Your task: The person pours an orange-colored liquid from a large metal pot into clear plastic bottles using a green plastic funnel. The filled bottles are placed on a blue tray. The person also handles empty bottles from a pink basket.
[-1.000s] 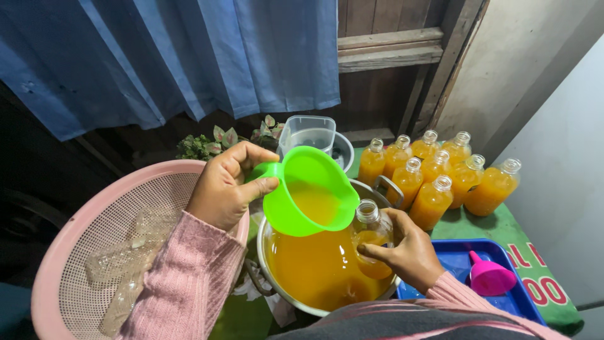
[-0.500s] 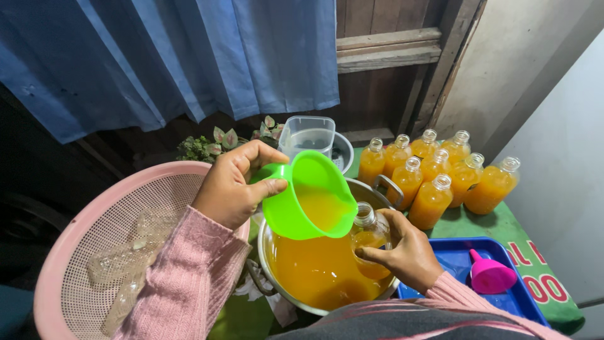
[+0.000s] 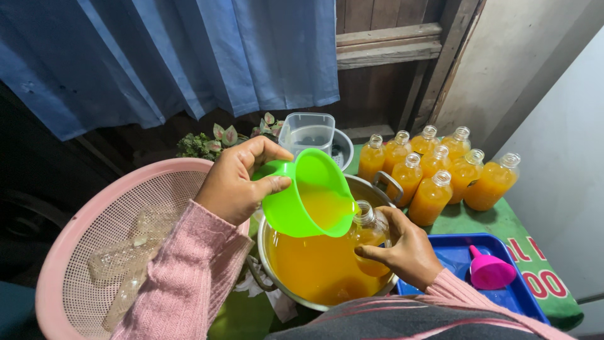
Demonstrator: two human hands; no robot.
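Note:
My left hand (image 3: 238, 181) grips a bright green scoop cup (image 3: 312, 195) by its handle, tilted so its orange liquid runs toward the mouth of a clear bottle (image 3: 370, 234). My right hand (image 3: 406, 247) holds that bottle upright over a large metal pot (image 3: 382, 182) of orange liquid (image 3: 318, 264). The bottle is partly filled. The cup's lip hangs just above the bottle's neck.
Several filled orange bottles (image 3: 435, 170) stand on the green table behind the pot. A blue tray (image 3: 503, 291) at right holds a pink funnel (image 3: 487, 271). A pink mesh basket (image 3: 94, 233) with empty bottles is at left. A clear tub (image 3: 307, 132) sits behind.
My left hand has tipped the green cup further toward the bottle. The cup's lip has come closer to the bottle's neck. The right hand has kept the bottle in place.

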